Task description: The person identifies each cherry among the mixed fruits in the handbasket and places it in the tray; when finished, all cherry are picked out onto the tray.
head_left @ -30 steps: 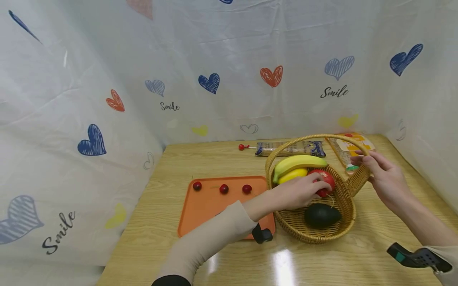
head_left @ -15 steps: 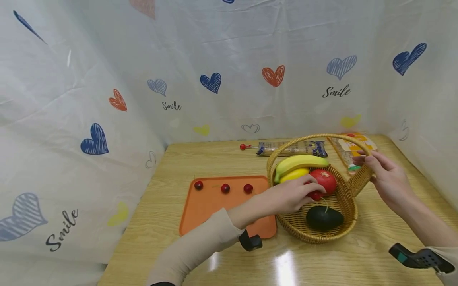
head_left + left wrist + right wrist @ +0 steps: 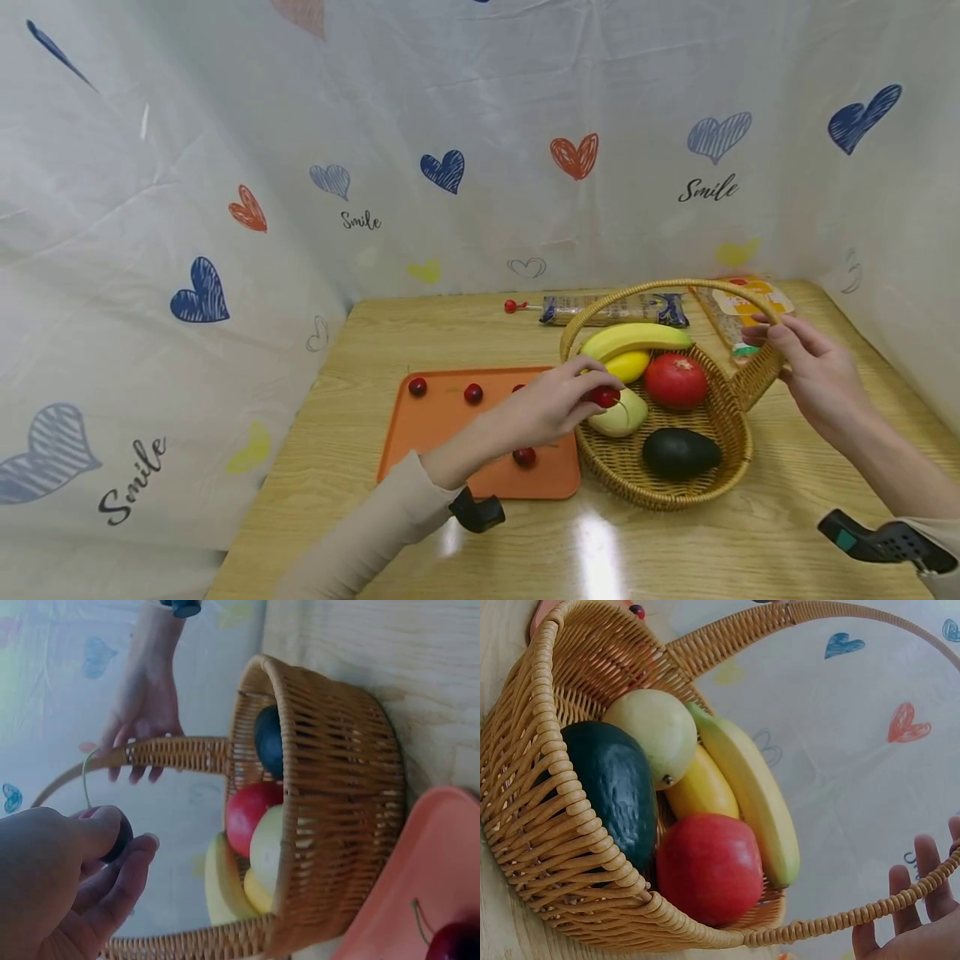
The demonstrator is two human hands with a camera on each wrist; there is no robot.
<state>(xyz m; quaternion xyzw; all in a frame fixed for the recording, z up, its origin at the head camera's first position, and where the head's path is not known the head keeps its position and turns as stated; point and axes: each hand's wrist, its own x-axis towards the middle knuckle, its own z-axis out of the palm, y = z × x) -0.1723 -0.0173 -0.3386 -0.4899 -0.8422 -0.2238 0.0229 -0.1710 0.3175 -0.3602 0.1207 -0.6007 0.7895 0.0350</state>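
My left hand (image 3: 551, 402) pinches a dark red cherry (image 3: 605, 397) with a thin green stem, above the left side of the wicker basket (image 3: 660, 500). My right hand (image 3: 821, 375) holds the right side of the basket's arched handle (image 3: 667, 286), thumb and fingers on either side. Inside the basket lie a banana (image 3: 754, 795), a yellow lemon-like fruit (image 3: 703, 787), a round pale green fruit (image 3: 652, 731), a red fruit with a pale crown (image 3: 677, 381) and a dark green avocado-like fruit (image 3: 681, 454). The left hand partly covers the pale green fruit in the head view.
An orange tray (image 3: 427, 450) touches or nearly touches the basket's left side. Several cherries lie on it, one near the front (image 3: 524, 457). Behind the basket are a long clear packet (image 3: 615, 310), a red-ended stick (image 3: 512, 306) and another food packet (image 3: 723, 317).
My left hand has moved left with the cherry, from over the red fruit to the basket's left side. The pale green fruit and front cherry have come into view. The right hand stays put.
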